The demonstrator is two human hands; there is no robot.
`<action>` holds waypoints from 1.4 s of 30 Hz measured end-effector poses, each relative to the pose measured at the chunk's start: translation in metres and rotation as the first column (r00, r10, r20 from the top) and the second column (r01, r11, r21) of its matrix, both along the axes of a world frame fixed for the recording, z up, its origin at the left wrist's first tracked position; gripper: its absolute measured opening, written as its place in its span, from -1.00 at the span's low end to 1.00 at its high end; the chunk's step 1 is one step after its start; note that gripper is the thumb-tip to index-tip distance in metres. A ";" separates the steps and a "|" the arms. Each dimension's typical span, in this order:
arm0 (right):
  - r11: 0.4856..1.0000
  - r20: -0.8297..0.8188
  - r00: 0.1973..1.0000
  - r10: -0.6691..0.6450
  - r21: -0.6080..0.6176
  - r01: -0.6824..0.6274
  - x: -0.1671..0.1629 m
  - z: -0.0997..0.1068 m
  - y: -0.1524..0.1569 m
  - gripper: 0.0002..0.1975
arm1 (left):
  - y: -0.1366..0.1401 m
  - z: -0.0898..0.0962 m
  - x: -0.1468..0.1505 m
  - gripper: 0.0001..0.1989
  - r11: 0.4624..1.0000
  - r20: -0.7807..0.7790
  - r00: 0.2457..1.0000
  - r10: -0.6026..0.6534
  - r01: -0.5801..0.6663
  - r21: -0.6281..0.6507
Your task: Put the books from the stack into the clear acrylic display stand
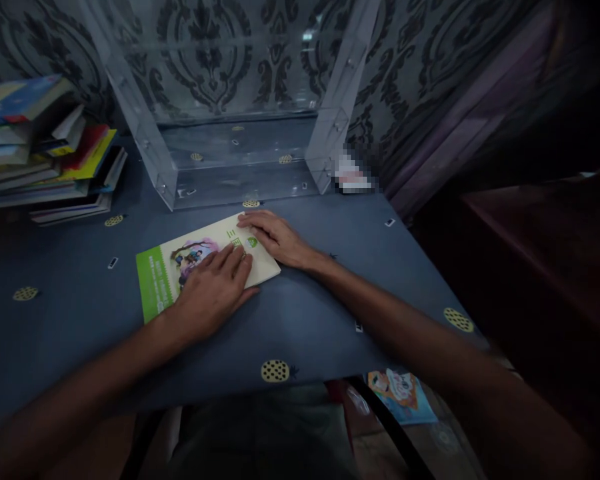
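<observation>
A thin paperback book [155,280] with a green strip and a cream cover lies closed on the table, turned sideways to me. Its cover carries a drawing of children under a pink tree. Flat across the near part of the cover rests my left hand [213,287], fingers stretched out and hiding some of the print. My right hand [275,237] lies on the far right part of the book, with its fingers extended over the top edge. Neither hand is wrapped round the book.
Behind the book stands a clear acrylic shelf [325,147] against the patterned wall. An untidy stack of books [55,153] is at the back left. The blue tablecloth [80,347] has pineapple prints. Below the table's right side lies a colourful packet [403,397].
</observation>
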State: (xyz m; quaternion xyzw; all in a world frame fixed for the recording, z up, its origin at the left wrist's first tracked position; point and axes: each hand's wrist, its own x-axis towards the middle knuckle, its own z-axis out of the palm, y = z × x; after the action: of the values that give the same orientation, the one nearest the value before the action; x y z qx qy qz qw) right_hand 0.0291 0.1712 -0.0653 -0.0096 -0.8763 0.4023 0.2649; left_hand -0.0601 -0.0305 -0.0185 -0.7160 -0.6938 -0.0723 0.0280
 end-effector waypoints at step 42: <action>0.938 0.017 0.998 0.064 0.340 -0.066 0.061 0.016 -0.012 -0.75 | -0.006 0.003 -0.003 -0.56 0.999 -0.238 0.971 -0.032 0.038 0.018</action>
State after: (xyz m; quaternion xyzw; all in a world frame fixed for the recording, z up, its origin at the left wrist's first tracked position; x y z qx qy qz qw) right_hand 0.0903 0.1595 -0.0491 0.0639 -0.9333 0.2533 0.2465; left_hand -0.0627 -0.0367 -0.0151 -0.7313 -0.6718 0.0055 0.1176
